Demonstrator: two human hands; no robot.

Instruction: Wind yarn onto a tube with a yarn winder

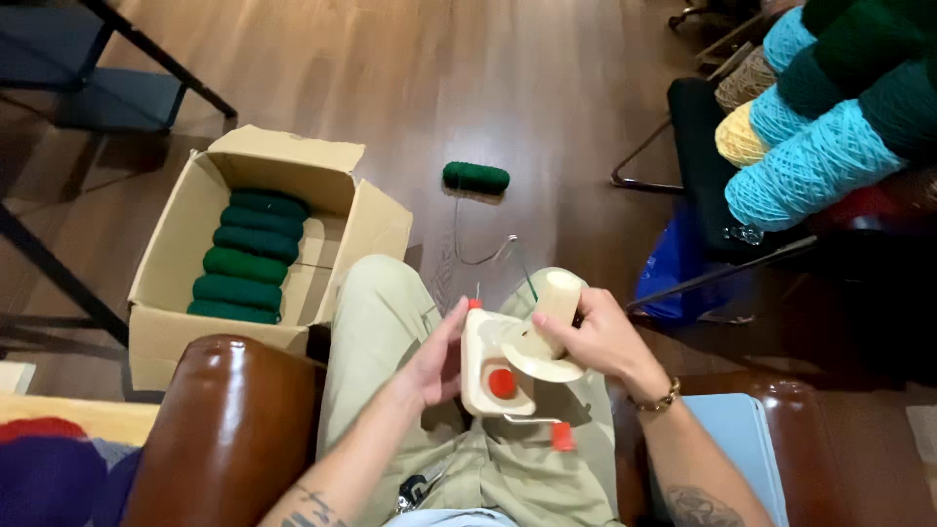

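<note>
- Wooden floor [547, 88]; cardboard box [166, 322] of green yarn left, loose green yarn skein [475, 177] ahead.
- Yarn winder [498, 366]: on lap, cream plastic, rigid, probably light; crank likely fragile, body the safer grip.
- Left hand [436, 359]: flat against winder's side.
- Right hand [602, 337]: closed around spool cone [557, 298].

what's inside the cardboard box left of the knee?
The cardboard box holds a row of six dark green yarn skeins along its left half. The right half shows bare cardboard. Anything under the skeins is hidden.
</note>
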